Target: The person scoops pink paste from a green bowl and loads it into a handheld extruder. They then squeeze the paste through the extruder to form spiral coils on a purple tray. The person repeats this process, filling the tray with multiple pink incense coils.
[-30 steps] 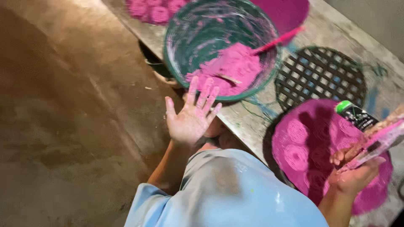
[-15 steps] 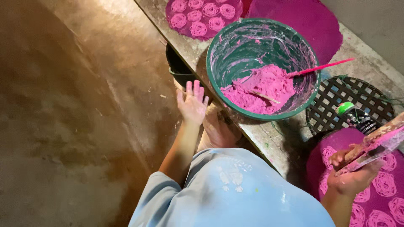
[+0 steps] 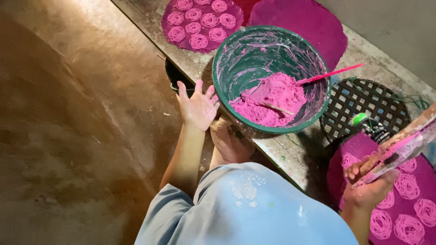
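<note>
Bare brown concrete floor (image 3: 68, 136), stained and glossy, fills everything left of the left hand (image 3: 198, 107). A low, worn grey slab bench (image 3: 281, 154) runs diagonally past that hand's right side. Grey wall (image 3: 399, 31) lies beyond it; warm light pools upper left.

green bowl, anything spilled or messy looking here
Nothing is spilled from the bowl, but pink dough is smeared up its inner walls. A stick leans over the rim. The left hand hovers open beside it; the right hand grips a dough-caked tool.
</note>
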Demonstrator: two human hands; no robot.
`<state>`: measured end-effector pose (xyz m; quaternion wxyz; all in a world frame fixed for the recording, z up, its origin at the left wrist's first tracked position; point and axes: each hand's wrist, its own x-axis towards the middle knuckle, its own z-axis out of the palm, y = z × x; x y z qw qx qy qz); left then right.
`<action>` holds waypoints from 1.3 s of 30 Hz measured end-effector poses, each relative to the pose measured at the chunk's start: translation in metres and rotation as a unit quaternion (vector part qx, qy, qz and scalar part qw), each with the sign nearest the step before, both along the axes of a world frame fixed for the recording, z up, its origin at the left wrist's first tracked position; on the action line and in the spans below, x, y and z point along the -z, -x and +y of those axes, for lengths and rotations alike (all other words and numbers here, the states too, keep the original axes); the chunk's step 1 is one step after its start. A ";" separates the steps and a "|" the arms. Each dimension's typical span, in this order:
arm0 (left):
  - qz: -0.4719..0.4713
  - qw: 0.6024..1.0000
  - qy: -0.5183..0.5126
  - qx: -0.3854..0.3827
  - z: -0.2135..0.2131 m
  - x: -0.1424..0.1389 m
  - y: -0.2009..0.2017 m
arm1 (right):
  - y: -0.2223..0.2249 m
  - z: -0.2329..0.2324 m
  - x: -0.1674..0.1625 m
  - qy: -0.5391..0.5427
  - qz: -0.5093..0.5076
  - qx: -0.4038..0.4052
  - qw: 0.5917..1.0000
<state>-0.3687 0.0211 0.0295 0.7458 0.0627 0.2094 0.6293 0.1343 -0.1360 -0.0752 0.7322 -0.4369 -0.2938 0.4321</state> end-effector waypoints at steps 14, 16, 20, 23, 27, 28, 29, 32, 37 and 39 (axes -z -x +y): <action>0.710 0.470 -0.415 0.321 -0.082 -0.109 -0.120 | 0.110 -0.035 -0.186 -0.172 -0.618 -0.188 0.744; 0.702 0.395 -0.504 0.311 -0.101 -0.104 -0.125 | 0.119 -0.048 -0.225 -0.233 -0.674 -0.166 0.681; 0.566 0.490 -0.450 0.487 -0.116 -0.094 -0.138 | 0.110 -0.049 -0.269 -0.308 -0.686 -0.187 0.632; 0.522 0.390 -0.586 0.482 -0.115 -0.088 -0.153 | 0.082 -0.045 -0.272 -0.300 -0.693 -0.256 0.603; 0.577 0.248 -0.620 0.470 -0.130 -0.074 -0.176 | 0.061 -0.076 -0.247 -0.098 -0.470 -0.501 0.720; 0.590 0.233 -0.605 0.480 -0.139 -0.072 -0.174 | 0.060 -0.086 -0.239 -0.090 -0.455 -0.507 0.727; 0.591 0.232 -0.618 0.464 -0.145 -0.068 -0.173 | 0.060 -0.096 -0.231 -0.084 -0.441 -0.513 0.731; 0.623 0.198 -0.591 0.473 -0.156 -0.061 -0.158 | 0.053 -0.117 -0.218 -0.047 -0.395 -0.530 0.749; 0.616 0.278 -0.432 0.597 -0.076 -0.053 -0.103 | 0.019 -0.121 -0.237 -0.110 -0.498 -0.412 0.755; 0.547 0.371 -0.348 0.665 -0.031 -0.044 -0.075 | 0.005 -0.103 -0.251 -0.199 -0.666 -0.256 0.672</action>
